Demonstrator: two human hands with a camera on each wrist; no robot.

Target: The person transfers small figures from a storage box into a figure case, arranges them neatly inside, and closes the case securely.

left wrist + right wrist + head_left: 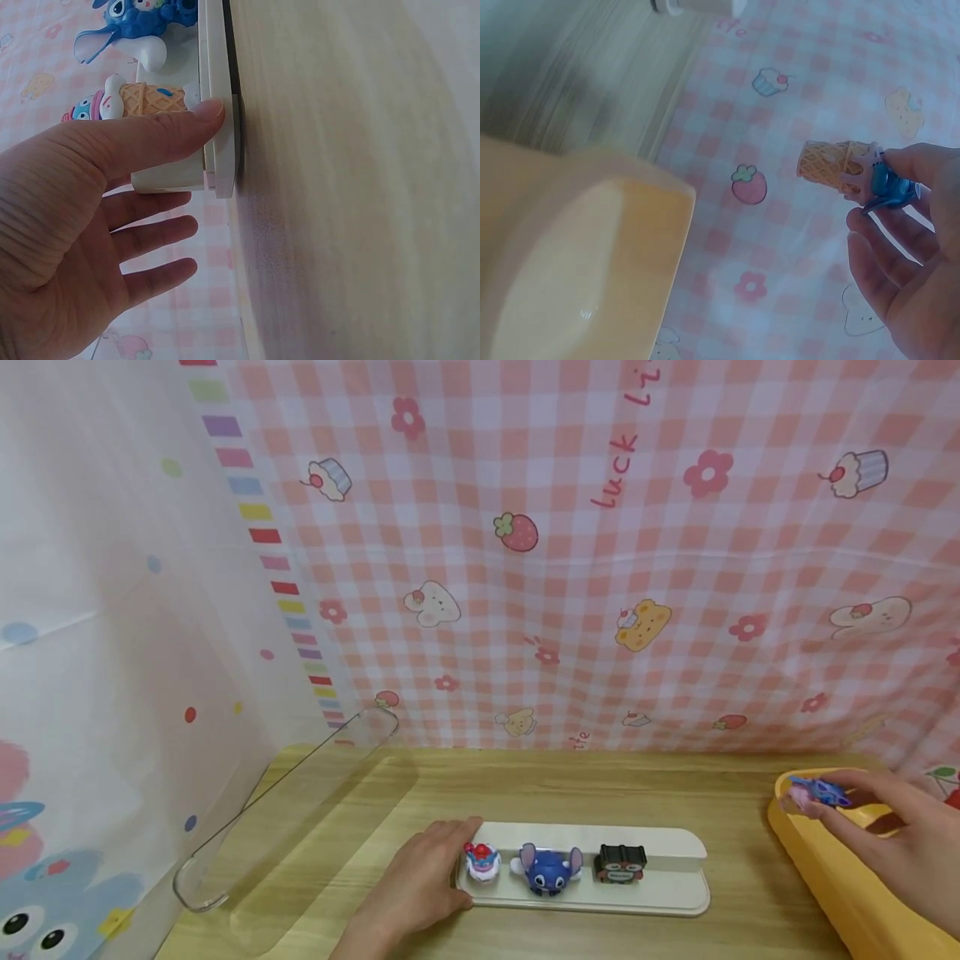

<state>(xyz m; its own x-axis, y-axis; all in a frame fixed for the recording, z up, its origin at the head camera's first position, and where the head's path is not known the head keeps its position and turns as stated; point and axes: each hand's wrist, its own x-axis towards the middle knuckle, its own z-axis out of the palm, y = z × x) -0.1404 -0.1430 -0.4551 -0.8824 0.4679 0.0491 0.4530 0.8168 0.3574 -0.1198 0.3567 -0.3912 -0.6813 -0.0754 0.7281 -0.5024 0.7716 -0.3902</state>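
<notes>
The left hand (pixel 420 877) grips the left end of a long cream-white plastic stand with rounded ends (pixel 671 885), thumb on its front edge and fingers at its back edge. On the stand, from left to right, are a small white, pink and blue figurine with a red top (pixel 482 864), a dark-blue big-eared figurine with wide eyes (pixel 550 870) and a dark brown box-shaped figurine with a reddish lower front (pixel 621 864). Well to the right of the stand, the right hand (pixel 892 835) pinches a bright-blue figurine joined to a tan waffle cone with pink icing (pixel 821 792), held up over a deep yellow plastic bin (pixel 813 885). Left of the stand, apart from it, is a long transparent plastic cover (pixel 292 818). A wood-grain tabletop (pixel 585 935) lies under the stand; behind rises a pink-and-white checked cloth (pixel 570 577).
</notes>
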